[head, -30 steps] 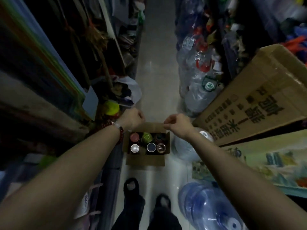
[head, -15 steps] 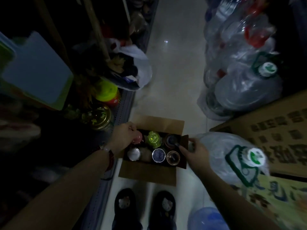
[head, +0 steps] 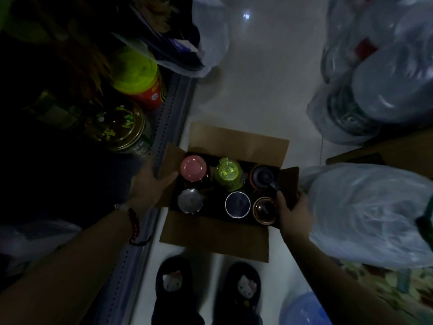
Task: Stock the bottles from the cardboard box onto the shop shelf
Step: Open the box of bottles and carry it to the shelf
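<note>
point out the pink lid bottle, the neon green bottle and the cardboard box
pink lid bottle (head: 192,168), head view, centre of its round lid
neon green bottle (head: 227,172), head view, top of its cap
cardboard box (head: 236,143), head view, bare far flap

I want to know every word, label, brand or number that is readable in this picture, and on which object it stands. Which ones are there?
No text can be read in this picture.
Red can with green lid: label has marks, too blurred to read.
Gold-lidded jar: side label too blurred.
Cardboard box: plain flaps, no print visible.
Bottle lids: no lettering visible.
</note>
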`<action>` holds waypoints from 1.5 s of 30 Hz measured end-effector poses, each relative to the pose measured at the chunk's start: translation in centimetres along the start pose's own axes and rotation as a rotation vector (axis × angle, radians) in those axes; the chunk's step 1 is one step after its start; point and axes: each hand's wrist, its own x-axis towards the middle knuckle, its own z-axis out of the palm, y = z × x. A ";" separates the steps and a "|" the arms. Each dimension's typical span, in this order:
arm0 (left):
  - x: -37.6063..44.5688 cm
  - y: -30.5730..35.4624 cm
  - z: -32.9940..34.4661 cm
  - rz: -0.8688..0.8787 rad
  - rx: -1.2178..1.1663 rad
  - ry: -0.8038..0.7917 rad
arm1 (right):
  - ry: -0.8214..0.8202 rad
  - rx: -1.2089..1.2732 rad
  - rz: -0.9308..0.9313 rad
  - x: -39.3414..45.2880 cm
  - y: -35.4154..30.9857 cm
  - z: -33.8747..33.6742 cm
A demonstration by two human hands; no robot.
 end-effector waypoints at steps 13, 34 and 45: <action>1.8 -1.0 3.1 0.006 0.033 -0.136 | 0.030 -0.095 -0.018 2.9 1.0 1.3; -11.2 16.0 -9.1 -0.034 0.218 -0.004 | 0.030 -0.131 -0.128 -9.2 -11.2 -14.6; -21.8 27.5 -17.9 0.116 0.279 -0.014 | 0.133 -0.068 -0.130 -19.3 -19.2 -27.5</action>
